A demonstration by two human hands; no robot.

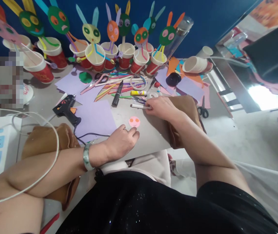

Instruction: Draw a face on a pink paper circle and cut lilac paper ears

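A small pink paper face point(134, 122) with orange eyes and a drawn smile lies flat on the table. My left hand point(120, 143) rests just below it with curled fingers; whether anything is in them is hidden. Up and to the right, my right hand point(162, 107) is closed on a white marker point(139, 106), which points left above the table. Beside the right fingers lie a yellow glue stick point(138, 93) and a roll of clear tape point(152, 95). A black marker point(118, 94) sits further left.
Red and white paper cups point(97, 60) with rabbit-faced figures line the back. A black glue gun point(68, 109) lies on purple paper point(93, 117) at left. Coloured sticks point(114, 86) are heaped mid-table. Brown cushions point(185, 107) flank the table; a white cable point(56, 143) crosses my left forearm.
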